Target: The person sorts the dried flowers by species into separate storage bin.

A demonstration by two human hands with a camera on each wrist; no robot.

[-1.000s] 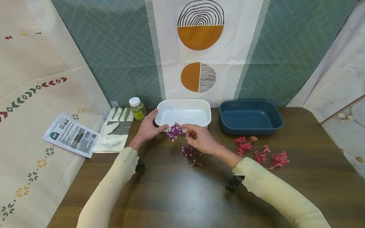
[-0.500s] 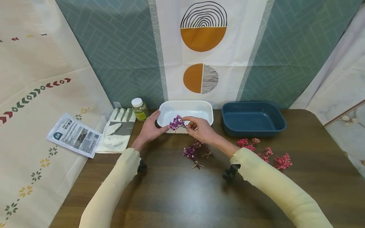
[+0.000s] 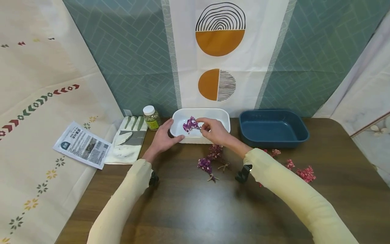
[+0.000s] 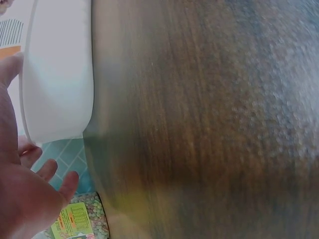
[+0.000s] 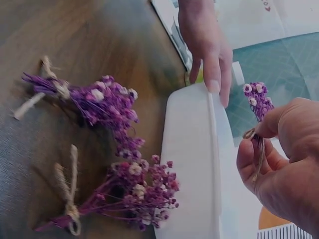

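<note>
My right hand (image 3: 215,131) pinches a small bunch of purple dried flowers (image 3: 190,125) by its twine-tied stems, over the white tub (image 3: 199,139). In the right wrist view the twine (image 5: 259,159) hangs between thumb and fingers, the blossoms (image 5: 258,97) pointing away from the palm. My left hand (image 3: 163,139) lies at the tub's left end, thumb on the front rim, fingers extended along the side. Two more purple bunches, a nearer one (image 3: 205,165) and one behind it (image 3: 215,151), lie on the table before the tub, each tied with twine.
Right of the white tub stands a dark blue tub (image 3: 274,144). Pink dried flowers (image 3: 306,174) lie in front of it, partly hidden by my right sleeve. At left are a white-lidded jar (image 3: 152,119), a pair of work gloves (image 3: 125,142) and a printed packet (image 3: 83,145).
The right hand has carried the purple bunch from the front rim farther back, over the inside of the white tub. The left hand stays at the tub's left end. The view has shifted slightly.
</note>
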